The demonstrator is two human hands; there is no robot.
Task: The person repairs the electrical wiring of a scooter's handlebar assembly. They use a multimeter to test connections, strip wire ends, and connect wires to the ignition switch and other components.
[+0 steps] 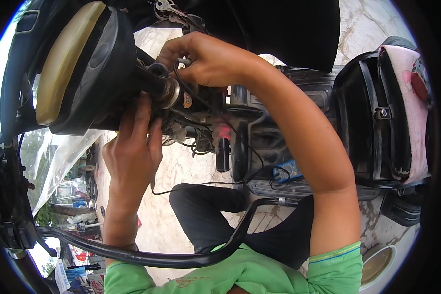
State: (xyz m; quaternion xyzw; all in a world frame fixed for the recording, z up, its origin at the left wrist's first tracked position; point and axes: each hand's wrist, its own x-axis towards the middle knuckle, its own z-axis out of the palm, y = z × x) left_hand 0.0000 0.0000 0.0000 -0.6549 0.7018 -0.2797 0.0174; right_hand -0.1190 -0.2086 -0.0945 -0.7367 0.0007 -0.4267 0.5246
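An electric scooter's front end, with its headlight housing [95, 68] and metal steering column [169, 93], fills the upper left. My left hand [132, 152] is under the housing, fingers reaching up beside the column. A black lead's thicker end comes out from behind this hand, apparently a test probe [153, 183], mostly hidden. My right hand [201, 59] is closed at the column's far side, its fingertips partly hidden. Between thumb and forefinger sits a grey-ended test probe [184, 61] on a black cable. Loose wires [196, 139] hang below the column. Black leads run to a blue multimeter [286, 171].
The meter lies on the scooter's black footboard [269, 142]. A black seat [357, 112] with a pink cover [404, 112] stands at the right. A curved black handlebar tube [157, 258] crosses in front of me. Keys [166, 7] hang at the top. Clear plastic sheeting [66, 157] is at left.
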